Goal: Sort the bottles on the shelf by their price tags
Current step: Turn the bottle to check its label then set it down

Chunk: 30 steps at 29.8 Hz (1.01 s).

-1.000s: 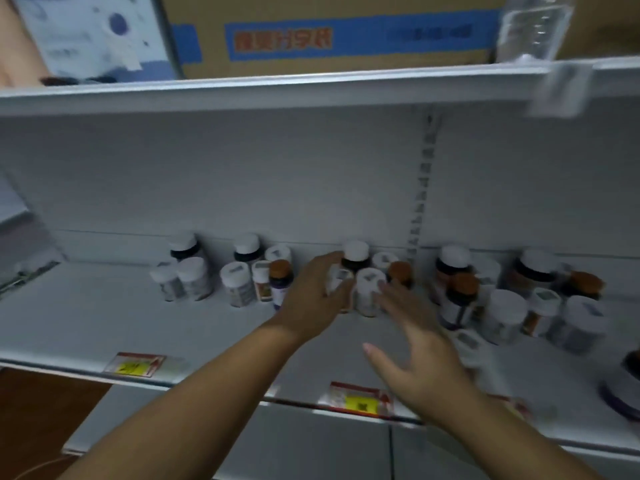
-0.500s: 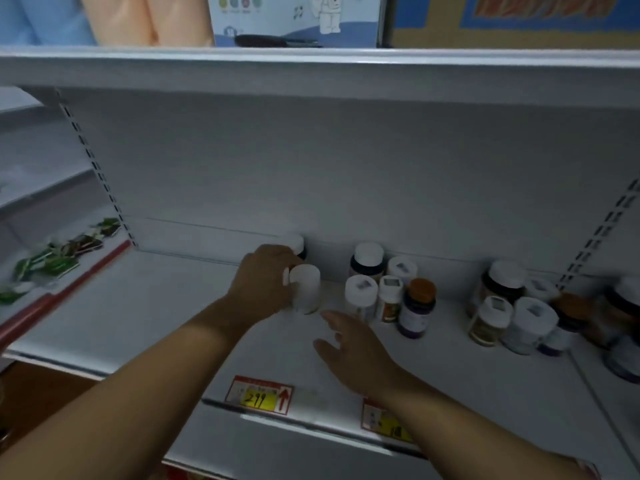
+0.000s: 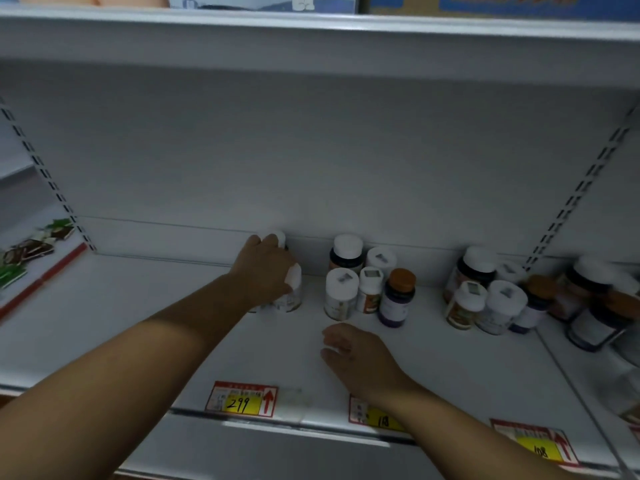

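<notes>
Gripping a white-capped bottle (image 3: 291, 295) from above, the left hand (image 3: 266, 271) had lowered it since half a second earlier, so that it stood upright on the shelf (image 3: 138, 317), long axis vertical and cap up, above the price tag (image 3: 241, 399) reading 299. Another white cap (image 3: 277, 237) showed behind the knuckles. The right hand (image 3: 360, 358) hovered low over the shelf board, fingers loosely spread and holding nothing, just before a cluster of bottles (image 3: 367, 285).

Left hand (image 3: 266, 271) curls forward, apparently gripping; right hand (image 3: 360, 358) hovers with loose fingers.
</notes>
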### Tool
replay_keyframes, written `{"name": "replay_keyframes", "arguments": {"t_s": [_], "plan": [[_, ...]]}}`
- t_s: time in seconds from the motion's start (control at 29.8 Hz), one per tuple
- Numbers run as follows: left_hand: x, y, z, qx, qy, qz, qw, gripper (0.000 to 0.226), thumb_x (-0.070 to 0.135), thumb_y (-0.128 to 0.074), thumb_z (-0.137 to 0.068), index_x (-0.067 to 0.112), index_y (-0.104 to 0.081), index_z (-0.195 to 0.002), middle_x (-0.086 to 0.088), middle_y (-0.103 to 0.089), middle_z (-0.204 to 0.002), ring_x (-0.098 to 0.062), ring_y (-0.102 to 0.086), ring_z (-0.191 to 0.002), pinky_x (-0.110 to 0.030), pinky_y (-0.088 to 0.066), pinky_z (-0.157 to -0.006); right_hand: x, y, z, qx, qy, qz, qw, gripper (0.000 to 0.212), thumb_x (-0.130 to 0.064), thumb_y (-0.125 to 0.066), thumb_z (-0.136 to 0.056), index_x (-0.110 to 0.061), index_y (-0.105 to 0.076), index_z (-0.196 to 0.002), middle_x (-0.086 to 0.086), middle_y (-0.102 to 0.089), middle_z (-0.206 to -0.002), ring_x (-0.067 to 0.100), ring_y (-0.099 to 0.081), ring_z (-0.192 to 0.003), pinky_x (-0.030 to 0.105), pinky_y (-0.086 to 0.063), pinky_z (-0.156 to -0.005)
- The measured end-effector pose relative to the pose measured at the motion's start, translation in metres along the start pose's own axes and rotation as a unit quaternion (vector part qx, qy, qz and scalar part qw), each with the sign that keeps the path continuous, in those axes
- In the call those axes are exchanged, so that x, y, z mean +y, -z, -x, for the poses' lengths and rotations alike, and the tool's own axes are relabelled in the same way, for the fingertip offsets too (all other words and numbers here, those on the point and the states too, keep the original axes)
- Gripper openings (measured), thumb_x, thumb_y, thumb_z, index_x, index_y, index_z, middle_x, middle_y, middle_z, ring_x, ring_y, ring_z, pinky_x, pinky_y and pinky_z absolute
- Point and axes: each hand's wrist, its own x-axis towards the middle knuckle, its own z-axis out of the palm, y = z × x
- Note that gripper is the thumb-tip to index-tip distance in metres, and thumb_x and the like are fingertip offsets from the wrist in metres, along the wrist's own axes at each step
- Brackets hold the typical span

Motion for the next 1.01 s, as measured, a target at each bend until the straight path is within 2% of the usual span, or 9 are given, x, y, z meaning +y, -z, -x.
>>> {"name": "replay_keyframes", "arguments": {"t_s": [0.17,0.27,0.37,0.44,0.5,0.6,0.74,0.87,1.01], "plan": [[0.008,0.003,0.007,0.019,-0.007,0.038,0.999,0.057,0.043,-0.064,-0.074,0.024,-0.050,-0.126,-0.003,-0.055,-0.124,-0.022,-0.039,-0.121,-0.034,-0.026,-0.093,0.001,0.012,0.014,0.007,0.002,-0.023,1.000,0.025,-0.032,-0.057,-0.088,-0.028,-0.060,-0.113,-0.012,-0.062,-0.108,0.002,-0.058,-0.098,0.008,-0.040,-0.083],[0.007,0.027,0.018,0.052,0.005,0.147,0.988,0.057,0.037,-0.074,-0.066,0.025,-0.057,-0.119,-0.001,-0.058,-0.120,-0.020,-0.046,-0.117,-0.030,-0.028,-0.090,-0.002,0.025,0.020,0.029,0.003,-0.047,0.998,0.024,-0.031,-0.059,-0.087,-0.030,-0.060,-0.111,-0.012,-0.062,-0.109,-0.005,-0.057,-0.094,0.004,-0.040,-0.081],[0.005,0.065,0.035,-0.002,0.030,0.416,0.909,0.044,0.028,-0.084,-0.056,0.034,-0.064,-0.095,0.003,-0.066,-0.105,-0.016,-0.062,-0.096,-0.030,-0.049,-0.080,-0.015,0.049,0.022,-0.009,0.013,-0.111,0.994,0.050,-0.036,-0.065,-0.082,-0.030,-0.048,-0.129,-0.017,-0.052,-0.118,-0.014,-0.049,-0.099,-0.004,-0.037,-0.072],[0.014,0.085,0.043,-0.058,0.014,0.518,0.853,0.040,0.029,-0.083,-0.051,0.034,-0.069,-0.088,0.005,-0.072,-0.096,-0.011,-0.067,-0.090,-0.030,-0.056,-0.078,-0.025,0.065,0.023,-0.078,0.037,-0.167,0.982,0.063,-0.038,-0.067,-0.081,-0.029,-0.039,-0.137,-0.016,-0.050,-0.130,-0.004,-0.049,-0.115,0.007,-0.040,-0.089],[0.028,0.095,0.045,-0.082,-0.022,0.566,0.820,0.036,0.020,-0.084,-0.056,0.030,-0.073,-0.089,0.007,-0.076,-0.093,-0.008,-0.070,-0.088,-0.023,-0.057,-0.076,-0.031,0.078,0.024,-0.098,0.078,-0.175,0.976,0.048,-0.033,-0.068,-0.081,-0.029,-0.052,-0.126,-0.010,-0.060,-0.126,0.004,-0.057,-0.114,0.025,-0.045,-0.099],[0.048,0.099,0.040,-0.090,-0.055,0.589,0.801,0.035,0.005,-0.080,-0.067,0.027,-0.073,-0.093,0.010,-0.075,-0.098,-0.006,-0.069,-0.093,-0.019,-0.056,-0.077,-0.027,0.092,0.029,-0.075,0.090,-0.173,0.978,0.034,-0.029,-0.073,-0.075,-0.029,-0.065,-0.108,-0.006,-0.071,-0.109,0.007,-0.066,-0.100,0.029,-0.051,-0.092],[0.068,0.096,0.032,-0.118,-0.087,0.557,0.817,0.044,0.008,-0.080,-0.068,0.031,-0.070,-0.104,0.014,-0.071,-0.112,0.003,-0.063,-0.105,-0.014,-0.050,-0.089,-0.011,0.099,0.033,-0.074,0.075,-0.156,0.982,0.041,-0.029,-0.080,-0.067,-0.037,-0.063,-0.103,-0.016,-0.071,-0.101,0.000,-0.066,-0.092,0.012,-0.051,-0.074],[0.091,0.080,0.032,-0.100,-0.114,0.465,0.872,0.050,0.008,-0.079,-0.069,0.027,-0.067,-0.113,0.013,-0.062,-0.127,0.001,-0.055,-0.115,-0.014,-0.047,-0.094,0.005,0.081,0.032,-0.009,0.047,-0.084,0.995,0.064,-0.036,-0.084,-0.059,-0.034,-0.052,-0.114,-0.023,-0.061,-0.100,-0.011,-0.058,-0.088,0.006,-0.044,-0.068],[0.105,0.050,0.048,-0.070,-0.139,0.393,0.906,0.044,0.013,-0.077,-0.070,0.026,-0.067,-0.112,0.009,-0.057,-0.133,-0.006,-0.052,-0.120,-0.024,-0.044,-0.101,0.027,0.053,0.035,0.033,0.014,-0.003,0.999,0.061,-0.049,-0.079,-0.059,-0.039,-0.044,-0.107,-0.025,-0.052,-0.092,-0.007,-0.051,-0.081,0.005,-0.034,-0.063]]}}
